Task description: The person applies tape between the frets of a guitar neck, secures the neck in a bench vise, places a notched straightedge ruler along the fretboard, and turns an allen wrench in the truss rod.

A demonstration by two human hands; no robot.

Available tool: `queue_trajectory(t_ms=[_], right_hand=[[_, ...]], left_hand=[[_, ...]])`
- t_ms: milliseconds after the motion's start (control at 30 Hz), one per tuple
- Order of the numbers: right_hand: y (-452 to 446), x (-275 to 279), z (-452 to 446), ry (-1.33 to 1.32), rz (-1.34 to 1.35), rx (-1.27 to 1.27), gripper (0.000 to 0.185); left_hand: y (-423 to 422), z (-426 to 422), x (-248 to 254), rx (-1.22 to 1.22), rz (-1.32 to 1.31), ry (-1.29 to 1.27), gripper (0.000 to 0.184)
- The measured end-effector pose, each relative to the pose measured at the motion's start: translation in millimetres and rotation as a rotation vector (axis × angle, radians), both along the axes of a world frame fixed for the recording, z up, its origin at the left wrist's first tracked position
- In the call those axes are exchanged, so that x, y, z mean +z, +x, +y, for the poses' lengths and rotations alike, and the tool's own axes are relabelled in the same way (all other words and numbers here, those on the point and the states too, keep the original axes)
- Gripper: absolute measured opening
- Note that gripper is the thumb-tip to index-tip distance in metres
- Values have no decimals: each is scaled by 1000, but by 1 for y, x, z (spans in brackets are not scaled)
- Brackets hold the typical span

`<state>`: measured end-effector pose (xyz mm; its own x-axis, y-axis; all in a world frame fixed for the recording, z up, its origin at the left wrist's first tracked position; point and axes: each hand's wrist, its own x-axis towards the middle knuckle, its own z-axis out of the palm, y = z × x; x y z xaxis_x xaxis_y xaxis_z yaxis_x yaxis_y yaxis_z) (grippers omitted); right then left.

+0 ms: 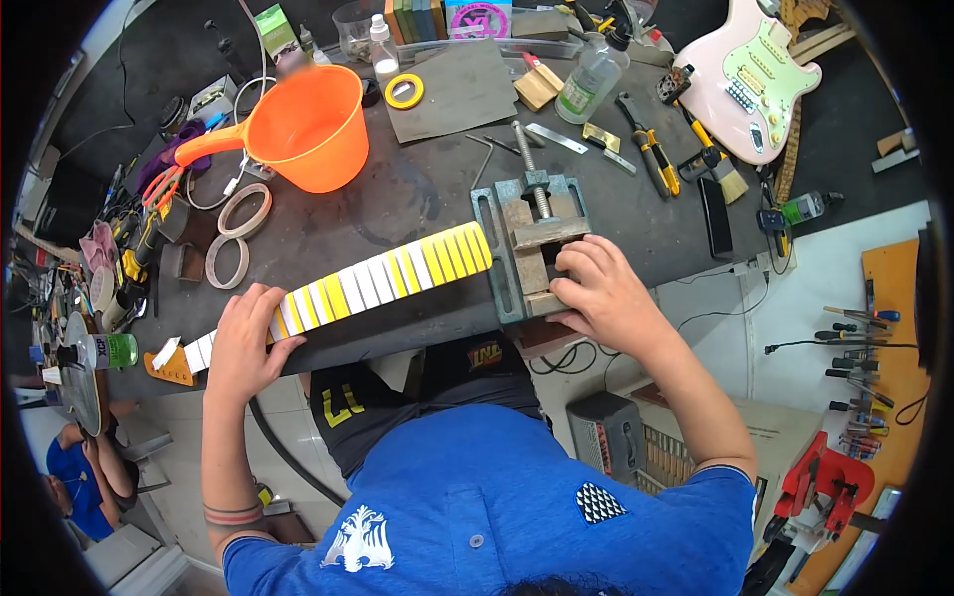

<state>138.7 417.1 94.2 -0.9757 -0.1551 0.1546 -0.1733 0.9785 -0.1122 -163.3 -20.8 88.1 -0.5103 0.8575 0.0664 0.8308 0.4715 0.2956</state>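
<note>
A guitar neck [373, 281] lies slantwise on the bench, its fretboard masked with white and yellow tape strips between the frets. Its orange-brown headstock [169, 372] points left. My left hand [248, 338] is closed around the neck near the headstock end, thumb along the near edge. To the right of the neck's wide end sits a green metal vise [509, 260] with wooden jaw faces and a long screw. My right hand [601, 288] grips the vise's right side at the jaw gap, fingers curled; whether anything small is under them is hidden.
An orange dipper [313, 129], tape rolls [229, 260] and a grey sheet [452, 89] lie behind the neck. Beyond the vise are a spray bottle [593, 74], pliers [651, 149], a phone [715, 219] and a pink guitar body [750, 79]. Another person [84, 482] sits at far left.
</note>
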Motion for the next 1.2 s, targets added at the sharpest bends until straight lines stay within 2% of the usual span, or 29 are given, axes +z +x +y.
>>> queue_trajectory(t_ms=[133, 233, 300, 333, 367, 433, 533, 633, 833, 967, 1100, 1200], right_hand=[[-3, 31, 4, -197, 81, -112, 34], [-32, 26, 32, -424, 153, -321, 30], [-69, 8, 56, -747, 151, -519, 35], [-90, -4, 70, -785, 132, -572, 41], [-112, -14, 83, -825, 109, -624, 48], [-153, -19, 101, -708, -153, -661, 57], [-188, -16, 94, -886, -323, -666, 59], [-197, -9, 94, -1120, -396, -760, 48], [-190, -48, 100, -1485, -134, -635, 35], [-197, -46, 118, -1798, -212, -591, 33], [-208, -51, 123, -1807, -137, -433, 35], [-212, -54, 135, -1742, -195, -393, 48]], left_hand=[[0, 5, 14, -44, -47, 25, 70], [8, 19, 23, -108, -55, 54, 71], [14, 32, 27, -149, -42, 74, 71], [17, 40, 32, -164, -52, 63, 70], [22, 48, 34, -183, -32, 72, 70], [32, 61, 37, -217, 5, 88, 70], [39, 73, 36, -219, 11, 70, 71], [43, 81, 32, -211, -10, 58, 71], [47, 92, 23, -222, -27, 60, 70], [49, 99, 21, -234, -26, 51, 70], [52, 103, 22, -237, -28, 42, 70], [52, 105, 23, -230, -37, 23, 70]])
